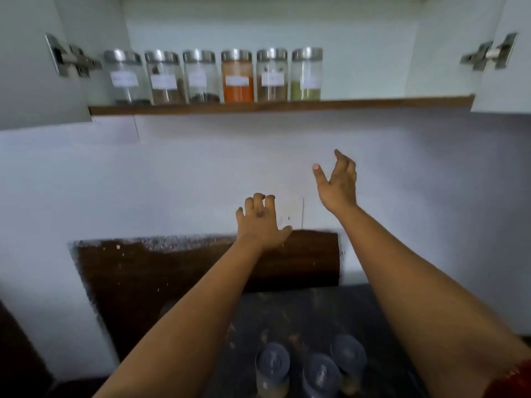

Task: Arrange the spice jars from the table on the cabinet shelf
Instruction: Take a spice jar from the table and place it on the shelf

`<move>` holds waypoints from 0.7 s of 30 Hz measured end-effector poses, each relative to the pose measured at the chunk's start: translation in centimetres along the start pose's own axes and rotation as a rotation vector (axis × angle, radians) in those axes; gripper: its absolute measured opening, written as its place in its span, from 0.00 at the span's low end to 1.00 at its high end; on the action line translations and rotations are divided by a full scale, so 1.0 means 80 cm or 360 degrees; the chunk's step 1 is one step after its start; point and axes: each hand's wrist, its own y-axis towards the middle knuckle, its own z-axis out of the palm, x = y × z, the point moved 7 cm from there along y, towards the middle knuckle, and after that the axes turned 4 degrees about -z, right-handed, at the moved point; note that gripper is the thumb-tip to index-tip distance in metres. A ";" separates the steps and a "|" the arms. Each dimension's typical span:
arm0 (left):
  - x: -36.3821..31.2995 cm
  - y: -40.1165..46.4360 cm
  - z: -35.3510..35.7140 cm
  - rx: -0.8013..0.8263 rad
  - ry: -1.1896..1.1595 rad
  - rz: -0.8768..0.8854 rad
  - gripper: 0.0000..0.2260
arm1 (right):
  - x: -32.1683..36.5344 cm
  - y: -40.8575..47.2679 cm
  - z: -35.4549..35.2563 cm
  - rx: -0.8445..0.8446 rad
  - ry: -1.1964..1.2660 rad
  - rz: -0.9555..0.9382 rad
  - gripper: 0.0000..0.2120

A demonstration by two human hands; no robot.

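Note:
Several glass spice jars with silver lids stand in a row on the left half of the cabinet shelf (373, 102); among them an orange-filled jar (237, 77) and, last on the right, a green-filled jar (306, 74). Three more jars with grey lids (272, 361) stand on the dark table (290, 311) below, between my forearms. My left hand (260, 222) is raised in front of the wall, fingers loosely curled, holding nothing. My right hand (337, 182) is higher and further right, thumb spread, fingers loosely bent, also empty. Both are well below the shelf.
Both cabinet doors stand open, with metal hinges at the left (71, 57) and right (488, 53). The shelf's right half is bare. A dark wooden panel (172, 277) leans on the white wall behind the table.

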 end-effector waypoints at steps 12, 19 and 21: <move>0.065 -0.258 0.270 0.1031 -0.1060 -0.0763 0.28 | -0.183 -0.387 0.107 0.1442 -0.0743 0.0347 0.45; 0.042 -0.296 0.278 0.1069 -0.0963 -0.0421 0.25 | -0.204 -0.459 0.125 0.1775 -0.1464 -0.0050 0.42; 0.038 -0.300 0.282 0.1083 -0.1034 -0.0385 0.20 | -0.199 -0.464 0.124 0.1715 -0.1457 -0.0095 0.38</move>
